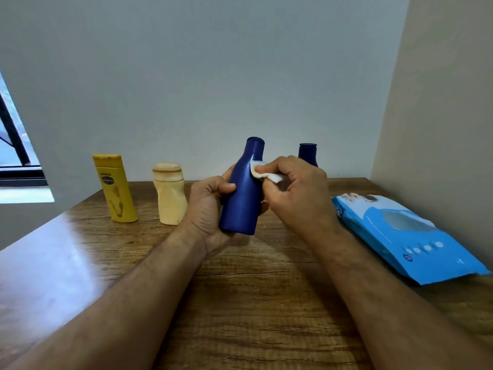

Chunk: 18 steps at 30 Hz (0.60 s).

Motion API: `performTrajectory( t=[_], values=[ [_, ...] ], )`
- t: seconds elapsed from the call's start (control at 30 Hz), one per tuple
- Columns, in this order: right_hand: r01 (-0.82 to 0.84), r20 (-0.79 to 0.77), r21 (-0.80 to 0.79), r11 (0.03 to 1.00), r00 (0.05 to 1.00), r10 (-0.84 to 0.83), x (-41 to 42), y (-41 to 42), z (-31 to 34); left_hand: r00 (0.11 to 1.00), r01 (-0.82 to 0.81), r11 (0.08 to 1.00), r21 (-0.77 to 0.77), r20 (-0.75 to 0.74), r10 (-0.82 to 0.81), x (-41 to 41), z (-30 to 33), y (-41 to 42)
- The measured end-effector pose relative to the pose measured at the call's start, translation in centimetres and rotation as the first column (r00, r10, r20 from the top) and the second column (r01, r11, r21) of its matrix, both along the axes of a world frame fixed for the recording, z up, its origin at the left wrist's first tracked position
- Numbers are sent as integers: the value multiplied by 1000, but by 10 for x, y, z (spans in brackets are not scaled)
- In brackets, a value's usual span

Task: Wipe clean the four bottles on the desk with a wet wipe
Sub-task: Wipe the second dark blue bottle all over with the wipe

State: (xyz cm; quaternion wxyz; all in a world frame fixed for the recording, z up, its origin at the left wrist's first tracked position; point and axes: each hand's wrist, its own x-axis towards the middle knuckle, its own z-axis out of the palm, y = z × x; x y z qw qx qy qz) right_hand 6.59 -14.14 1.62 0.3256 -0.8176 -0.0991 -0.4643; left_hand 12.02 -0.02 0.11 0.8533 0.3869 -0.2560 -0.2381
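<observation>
My left hand point(206, 206) grips a dark blue bottle point(244, 193) by its lower body and holds it tilted above the wooden desk point(253, 289). My right hand point(296, 190) pinches a folded white wet wipe point(262, 172) against the bottle's shoulder. A second dark blue bottle point(307, 153) stands behind my right hand, mostly hidden. A yellow bottle point(115, 188) and a cream bottle point(170, 194) stand upright at the back left.
A blue pack of wet wipes point(405, 236) lies flat on the desk's right side, next to the beige side wall. A grey wall runs close behind the bottles. A window point(16, 145) is at the far left.
</observation>
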Motion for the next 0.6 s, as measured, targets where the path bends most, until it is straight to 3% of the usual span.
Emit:
performTrajectory(
  t=[0.13, 0.43, 0.53, 0.6],
  values=[
    [10, 24, 98, 995, 1000, -12, 1, -3, 3, 998, -46, 997, 57, 34, 44, 2, -3, -2],
    [-175, -167, -15, 984, 971, 170, -2, 1, -4, 963, -269, 957, 108, -4, 271, 11, -6, -4],
    [-119, -122, 48, 992, 985, 124, 1, 4, -3, 938, -345, 918, 193, 96, 332, 12, -7, -3],
    [-86, -85, 126, 988, 992, 97, 2, 1, -2, 945, -317, 921, 228, 160, 286, 9, -8, -3]
  ],
)
